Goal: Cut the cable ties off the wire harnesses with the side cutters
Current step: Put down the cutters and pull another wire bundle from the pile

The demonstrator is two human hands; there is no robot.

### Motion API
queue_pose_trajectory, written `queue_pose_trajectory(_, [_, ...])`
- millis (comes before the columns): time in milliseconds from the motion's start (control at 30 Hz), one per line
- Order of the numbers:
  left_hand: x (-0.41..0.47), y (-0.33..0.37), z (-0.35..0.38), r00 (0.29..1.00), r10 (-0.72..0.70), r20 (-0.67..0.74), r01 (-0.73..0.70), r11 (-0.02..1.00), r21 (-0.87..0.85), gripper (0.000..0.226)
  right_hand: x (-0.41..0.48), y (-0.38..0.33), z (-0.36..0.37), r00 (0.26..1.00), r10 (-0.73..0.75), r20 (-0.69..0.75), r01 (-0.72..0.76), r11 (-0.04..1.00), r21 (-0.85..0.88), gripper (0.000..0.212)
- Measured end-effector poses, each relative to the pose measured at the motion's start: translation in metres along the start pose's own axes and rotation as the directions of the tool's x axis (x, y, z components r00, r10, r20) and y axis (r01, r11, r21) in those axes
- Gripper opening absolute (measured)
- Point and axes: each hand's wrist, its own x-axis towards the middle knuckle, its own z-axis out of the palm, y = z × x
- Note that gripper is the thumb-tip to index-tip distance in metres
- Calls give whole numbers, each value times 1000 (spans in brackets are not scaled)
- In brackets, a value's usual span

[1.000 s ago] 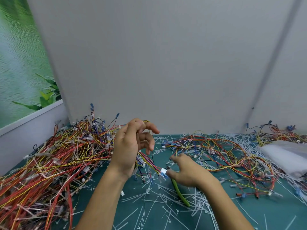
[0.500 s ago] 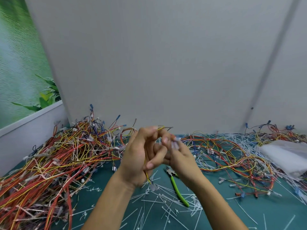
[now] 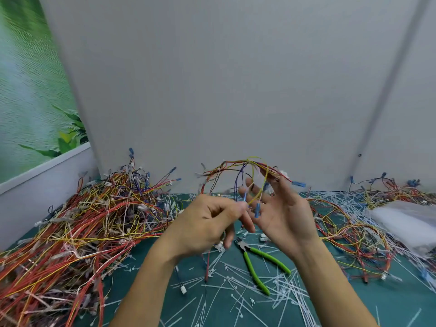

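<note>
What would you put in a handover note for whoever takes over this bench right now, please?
Left hand: pinches a wire of the lifted wire harness.
Right hand: fingers spread, harness wires draped over them.
Side cutters: lying on the green mat below the hands, in neither hand.
Done: many cut cable ties litter the mat.
Left: the big harness pile on the left looks tied. Probably pick up the cutters and check the held harness for ties first.
</note>
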Motion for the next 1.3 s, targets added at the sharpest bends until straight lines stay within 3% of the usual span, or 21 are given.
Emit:
queue_pose_trajectory(167, [1, -1, 6, 978, -71, 198, 57, 996, 75, 29, -7, -20, -2, 999, -29, 33, 30, 999, -23, 47])
queue_pose_trajectory(467, [1, -7, 6, 967, -162, 195, 138, 982, 132, 30, -12, -23, 7, 981, -120, 151, 129, 990, -52, 63])
queue_pose_trajectory(600, [2, -7, 7, 973, -165, 160, 151, 984, 94, 29, -14, -20, 12, 954, -230, 190, 265, 946, -186, 49])
queue_pose_trajectory(733, [6, 1, 11, 997, -71, -21, 66, 981, -185, 39, -21, -17, 15, 928, -278, 246, 346, 889, -300, 24])
queue_pose_trajectory(833, [8, 6, 19, 973, -83, -216, -1, 932, -362, 39, -23, -15, 18, 882, -317, 348, 451, 779, -435, 24])
queue_pose_trajectory(933, [10, 5, 24, 919, -19, -393, -145, 912, -384, 42, -25, -17, 18, 828, -360, 430, 554, 641, -530, 20])
queue_pose_trajectory(1033, [9, 7, 25, 893, 65, -445, -239, 907, -347, 39, -27, -22, 16, 761, -401, 510, 649, 454, -611, 24])
queue_pose_trajectory(1133, [10, 7, 25, 862, 82, -501, -241, 934, -262, 35, -29, -24, 17, 718, -421, 554, 685, 288, -669, 19])
queue_pose_trajectory(1300, [12, 3, 26, 861, 102, -498, -236, 948, -214, 27, -28, -26, 14, 692, -424, 584, 696, 177, -696, 15])
